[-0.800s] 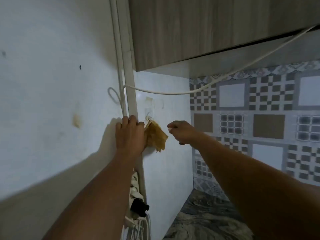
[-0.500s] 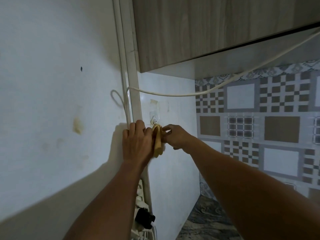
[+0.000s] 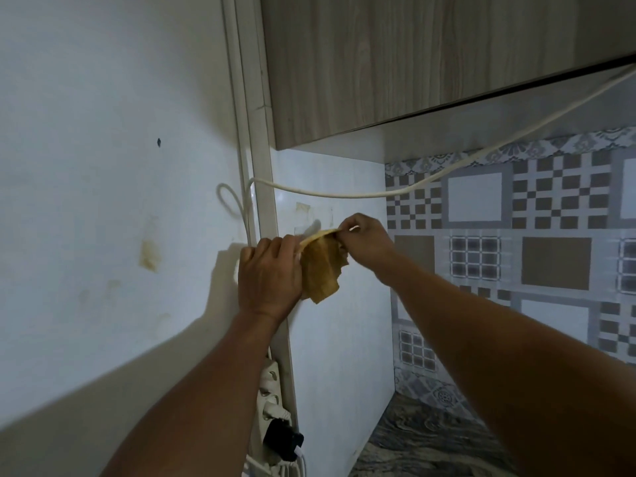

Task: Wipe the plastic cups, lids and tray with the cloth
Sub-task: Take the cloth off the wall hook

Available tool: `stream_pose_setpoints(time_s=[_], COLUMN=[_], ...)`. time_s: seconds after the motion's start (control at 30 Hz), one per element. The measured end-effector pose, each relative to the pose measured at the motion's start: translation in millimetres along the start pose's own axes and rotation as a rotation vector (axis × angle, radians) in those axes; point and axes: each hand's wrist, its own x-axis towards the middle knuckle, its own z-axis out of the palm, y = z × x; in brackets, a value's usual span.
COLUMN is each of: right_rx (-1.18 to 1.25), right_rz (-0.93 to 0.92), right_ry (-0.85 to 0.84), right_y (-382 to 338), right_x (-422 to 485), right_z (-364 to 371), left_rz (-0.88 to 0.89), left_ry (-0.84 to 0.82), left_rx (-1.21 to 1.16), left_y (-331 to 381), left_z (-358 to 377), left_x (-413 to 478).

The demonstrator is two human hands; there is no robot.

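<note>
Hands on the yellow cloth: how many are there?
2. The left hand holds the left edge of the cloth; the right hand pinches its top right corner.

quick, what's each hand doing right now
left hand: closed, holding the left edge of the cloth
right hand: closed, pinching the cloth's top edge

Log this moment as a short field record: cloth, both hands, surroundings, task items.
cloth: yellow, held up in front of the white wall, top edge stretched between both hands
left hand: grips the cloth's left edge
right hand: pinches its top right corner
above: white cable, wooden cabinet
below: power strip
cups, lids, tray: not in view
</note>
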Motion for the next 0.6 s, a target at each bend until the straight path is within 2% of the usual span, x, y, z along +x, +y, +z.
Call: stream_pose_setpoints(time_s=[0.1, 0.17, 0.23, 0.33, 0.4, 0.47, 0.6], right_rx=[0.046, 0.075, 0.048, 0.036, 0.102, 0.214, 0.3], right_rz=[0.043, 0.115, 0.219, 0.384, 0.517, 0.638, 0.772], right_ry=[-0.003, -0.038, -0.063, -0.072, -0.098, -0.151, -0.203], right_y=[-8.1, -5.0, 3.8, 26.2, 44.4, 63.2, 100.3], right_x=[-9.2, -19.7, -32.0, -58.4, -81.3, -110.8, -172.2], right_z=[-20.1, -36.4, -53.6, -83.1, -105.5, -129.2, -167.0], left_rz=[-0.087, -0.185, -0.406, -0.766, -0.877, -0.935, -1.052], left_ry=[-0.015, -0.088, -0.227, -0.539, -0.766, -0.908, -0.991], left_rx=[-0.113, -0.253, -0.459, -0.812, -0.939, -1.024, -1.097], left_y=[14.9, 33.6, 54.9, 79.5, 92.0, 107.2, 148.7], left_z=[-7.6, -14.9, -21.7, -21.9, -19.5, -17.1, -21.0], left_x=[3.4, 2.9, 5.0, 4.4, -6.2, -24.5, -64.7])
